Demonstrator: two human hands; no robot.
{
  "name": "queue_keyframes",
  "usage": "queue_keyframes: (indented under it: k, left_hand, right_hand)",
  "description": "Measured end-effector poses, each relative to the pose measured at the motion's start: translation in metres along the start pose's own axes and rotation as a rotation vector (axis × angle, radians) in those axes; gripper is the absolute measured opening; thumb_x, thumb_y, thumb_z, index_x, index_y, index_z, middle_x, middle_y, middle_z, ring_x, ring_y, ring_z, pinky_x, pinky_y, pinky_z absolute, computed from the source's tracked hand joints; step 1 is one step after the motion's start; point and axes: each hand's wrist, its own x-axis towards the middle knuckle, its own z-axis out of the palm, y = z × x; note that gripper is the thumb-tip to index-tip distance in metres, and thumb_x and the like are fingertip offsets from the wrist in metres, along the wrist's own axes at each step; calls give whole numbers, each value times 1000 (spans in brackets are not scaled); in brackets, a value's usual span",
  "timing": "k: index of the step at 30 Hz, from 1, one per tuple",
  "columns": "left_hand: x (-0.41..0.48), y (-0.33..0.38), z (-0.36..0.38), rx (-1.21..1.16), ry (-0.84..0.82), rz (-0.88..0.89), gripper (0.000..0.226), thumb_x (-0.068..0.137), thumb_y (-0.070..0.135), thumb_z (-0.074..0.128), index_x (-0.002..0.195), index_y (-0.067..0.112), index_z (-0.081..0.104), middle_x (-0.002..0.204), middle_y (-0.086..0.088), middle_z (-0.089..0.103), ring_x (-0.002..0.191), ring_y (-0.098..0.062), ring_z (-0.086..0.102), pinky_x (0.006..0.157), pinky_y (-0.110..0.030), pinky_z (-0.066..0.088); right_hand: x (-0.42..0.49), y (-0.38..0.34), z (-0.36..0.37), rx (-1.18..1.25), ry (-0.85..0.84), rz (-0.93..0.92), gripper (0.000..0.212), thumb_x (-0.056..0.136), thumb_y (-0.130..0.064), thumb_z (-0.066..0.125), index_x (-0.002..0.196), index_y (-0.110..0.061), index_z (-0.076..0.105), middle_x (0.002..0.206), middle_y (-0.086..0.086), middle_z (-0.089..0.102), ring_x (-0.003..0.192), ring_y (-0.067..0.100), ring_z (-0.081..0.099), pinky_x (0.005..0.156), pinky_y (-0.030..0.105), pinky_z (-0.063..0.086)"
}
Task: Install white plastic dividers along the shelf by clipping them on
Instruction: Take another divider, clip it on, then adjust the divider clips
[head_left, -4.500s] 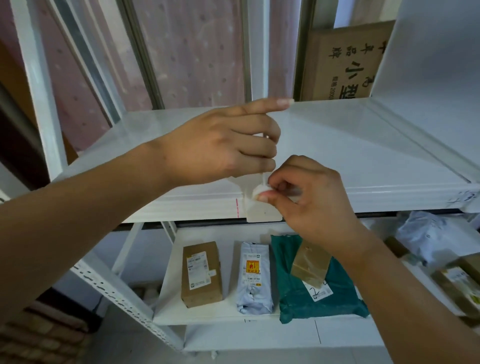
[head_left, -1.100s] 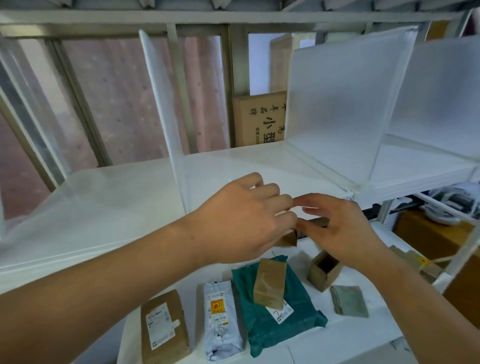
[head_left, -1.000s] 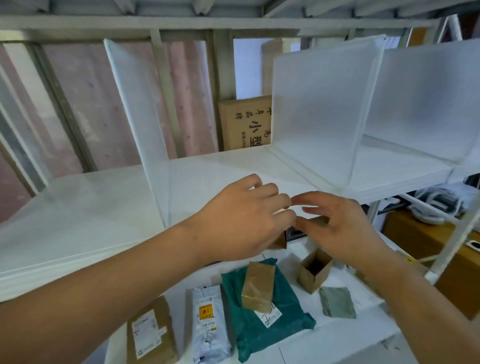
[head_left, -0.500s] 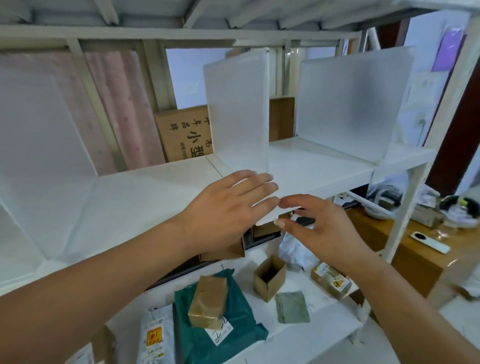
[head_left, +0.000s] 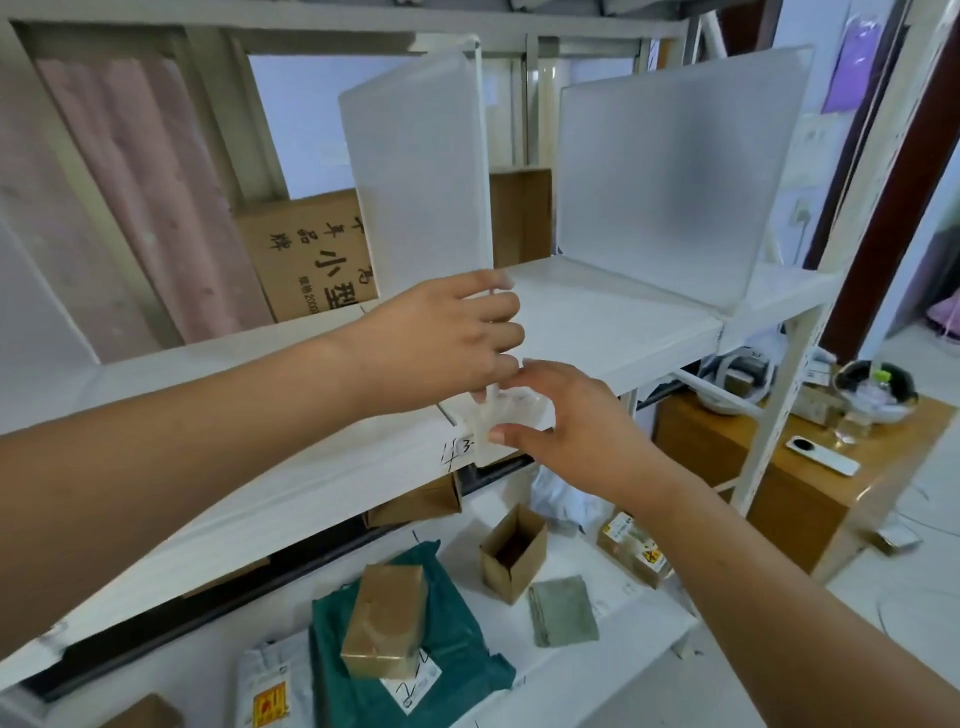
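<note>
A white translucent divider (head_left: 421, 171) stands upright on the white shelf (head_left: 597, 322), near its front edge. My left hand (head_left: 447, 338) wraps the divider's lower front edge, fingers curled on it. Just below, my right hand (head_left: 576, 431) pinches the divider's clear clip (head_left: 498, 413) at the shelf's front lip, thumb under and fingers above. A second divider (head_left: 660, 171) stands further right on the same shelf. Part of a third divider (head_left: 31, 270) shows at the far left.
A printed cardboard box (head_left: 306, 254) sits at the back of the shelf. The lower shelf (head_left: 639, 639) holds a green mailer (head_left: 457, 675), small cartons (head_left: 511, 551) and other parcels. A wooden cabinet (head_left: 779, 467) with a bowl and a remote stands right, beyond the rack's upright (head_left: 789, 374).
My view has swung right along the shelf, away from the left divider. Both hands travelled right with it; the left now grips the middle divider and the right is on its clip.
</note>
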Motion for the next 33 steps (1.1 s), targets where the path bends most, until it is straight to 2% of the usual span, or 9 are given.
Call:
queue_keyframes:
  k: [2, 6, 10, 15, 18, 20, 22, 30, 33]
  left_hand:
    - [7, -7, 2, -38, -16, 24, 12, 104, 30, 63, 97, 27, 71, 90, 5, 65, 101, -26, 55, 110, -43, 43]
    - [19, -20, 9, -67, -7, 66, 27, 104, 25, 61, 77, 28, 64, 72, 8, 58, 83, -22, 54, 93, -37, 42]
    - [17, -19, 25, -40, -6, 108, 31, 99, 13, 63, 73, 27, 58, 68, 7, 56, 80, -23, 54, 95, -38, 44]
    - [17, -19, 36, -2, 21, 161, 30, 92, -1, 58, 75, 23, 56, 67, 4, 52, 75, -23, 53, 94, -35, 40]
    - [15, -20, 39, -5, 78, 169, 29, 98, -1, 50, 78, 20, 55, 68, 1, 51, 73, -23, 52, 94, -38, 41]
    - [13, -20, 39, -32, 103, 163, 31, 101, -1, 48, 79, 19, 56, 70, 0, 53, 73, -23, 53, 93, -37, 37]
    - [15, -19, 40, -65, 122, 155, 30, 102, 0, 50, 79, 18, 59, 70, 0, 53, 73, -21, 53, 92, -36, 34]
    - [19, -21, 37, -105, 150, 194, 16, 95, 6, 68, 81, 15, 66, 71, 0, 50, 74, -20, 45, 91, -36, 36]
    - [19, -21, 34, -119, 113, 179, 16, 95, 5, 67, 83, 15, 69, 71, 2, 51, 75, -19, 49, 93, -36, 35]
  right_hand:
    - [12, 4, 0, 10, -23, 25, 40, 82, -53, 76, 117, -37, 68, 113, -19, 70, 98, -1, 57, 83, 10, 42]
    - [31, 13, -10, -81, -91, 37, 38, 75, -65, 76, 103, -39, 77, 100, -24, 75, 95, -2, 67, 90, 24, 53]
    - [38, 20, -10, 43, -104, 8, 27, 71, -59, 83, 87, -37, 80, 92, -29, 73, 88, -8, 67, 84, 18, 51]
    - [39, 27, -5, 265, -98, 47, 24, 69, -42, 89, 91, -32, 84, 93, -20, 78, 88, 0, 72, 85, 32, 60]
    - [48, 29, -8, 247, -155, 44, 27, 64, -49, 90, 87, -37, 84, 83, -24, 77, 79, -3, 72, 77, 20, 59]
    - [56, 30, -12, 208, -178, 32, 29, 58, -53, 91, 82, -40, 83, 74, -29, 74, 73, -8, 69, 65, 7, 49]
    - [61, 33, -14, 211, -197, 34, 34, 52, -54, 93, 80, -39, 82, 72, -31, 73, 74, -12, 68, 64, 1, 44]
    - [63, 38, -10, 202, -214, 63, 43, 43, -69, 84, 77, -43, 79, 71, -36, 70, 74, -15, 66, 58, 1, 41]
    - [65, 39, -10, 192, -222, 47, 40, 46, -69, 85, 77, -44, 79, 72, -36, 70, 76, -17, 65, 63, -1, 41]
